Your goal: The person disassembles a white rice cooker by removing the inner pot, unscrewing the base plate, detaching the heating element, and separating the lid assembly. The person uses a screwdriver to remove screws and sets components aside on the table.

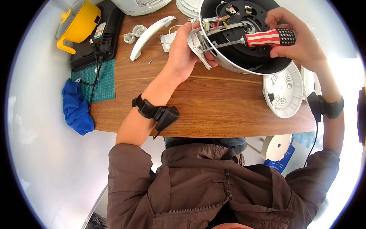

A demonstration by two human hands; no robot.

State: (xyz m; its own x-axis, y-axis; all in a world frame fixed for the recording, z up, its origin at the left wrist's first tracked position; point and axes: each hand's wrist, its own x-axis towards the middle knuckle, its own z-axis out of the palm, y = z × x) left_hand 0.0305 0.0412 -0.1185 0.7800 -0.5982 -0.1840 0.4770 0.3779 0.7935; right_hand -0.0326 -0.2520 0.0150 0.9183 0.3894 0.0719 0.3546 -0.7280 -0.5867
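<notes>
A round appliance body (244, 69), which looks like a rice cooker shell, lies tilted with its dark hollow inside facing me. Wires and metal parts show within. My left hand (182, 53) is closed around a white plastic bracket (197, 45) at the shell's left rim. A screwdriver (263, 38) with a red, white and black starred handle lies across the opening, its shaft pointing left to that bracket. My right hand (301, 42) grips the handle from the right, the index finger raised above it and the thumb below. Whether the tip sits in a screw is too small to tell.
Left of the shell lie a curved white handle (149, 37) and small white caps (138, 30). A round vented cover (284, 91) rests at right. Further left are a yellow pot (82, 23), a black device (114, 17), a green mat (105, 82) and a blue cloth (77, 108).
</notes>
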